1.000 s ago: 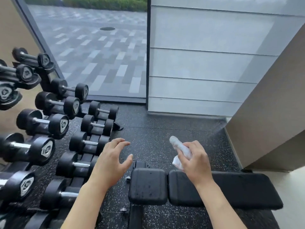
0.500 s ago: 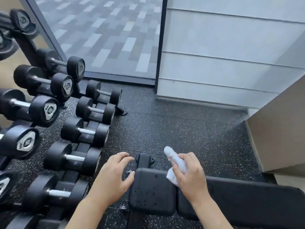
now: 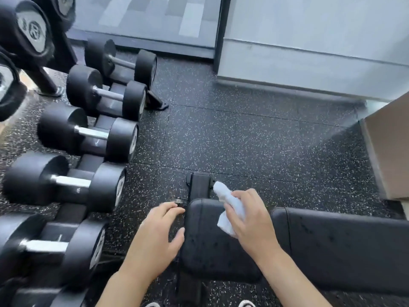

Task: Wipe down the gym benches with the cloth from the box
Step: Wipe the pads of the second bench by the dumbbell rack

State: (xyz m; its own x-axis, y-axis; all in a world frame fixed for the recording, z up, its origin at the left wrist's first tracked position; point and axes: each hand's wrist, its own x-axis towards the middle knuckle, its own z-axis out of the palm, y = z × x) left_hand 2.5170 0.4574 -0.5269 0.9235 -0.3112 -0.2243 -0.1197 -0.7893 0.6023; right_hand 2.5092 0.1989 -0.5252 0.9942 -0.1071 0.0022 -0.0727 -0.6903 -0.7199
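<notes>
**Q:** Head view, looking down: what do the hands hold?

**A:** The right hand (image 3: 250, 220), at about five o'clock in the frame, has its fingers curled round a white cloth (image 3: 230, 207). One rolled end of the cloth sticks up past the fingers toward twelve o'clock; the other end bulges out beneath the palm, over the seat pad. Whether cloth and pad touch cannot be told.

**Q:** And the other hand?

**A:** The left hand (image 3: 155, 238), at about seven o'clock, holds nothing. Its fingers are loosely spread and slightly bent, the thumb close to the left edge of the black bench (image 3: 332, 247) (the fingertips (image 3: 174, 209) lie near a small metal fitting on the frame).

**Q:** Where is the bench?

**A:** It runs across the lower frame from six o'clock out toward four o'clock: a short seat pad (image 3: 210, 251) with a longer pad just beside it on the right. Both padded surfaces carry scattered dark droplets. A black frame post (image 3: 199, 185) projects from under the seat pad toward twelve o'clock.

**Q:** What surrounds it?

**A:** Black dumbbells (image 3: 88, 136) on a rack fill the side from eight to eleven o'clock. The speckled black rubber floor (image 3: 243, 134) spreads through the centre. A pale panelled wall (image 3: 309, 41) stands at one o'clock, and a beige wall corner (image 3: 391, 147) sits at three o'clock.
</notes>
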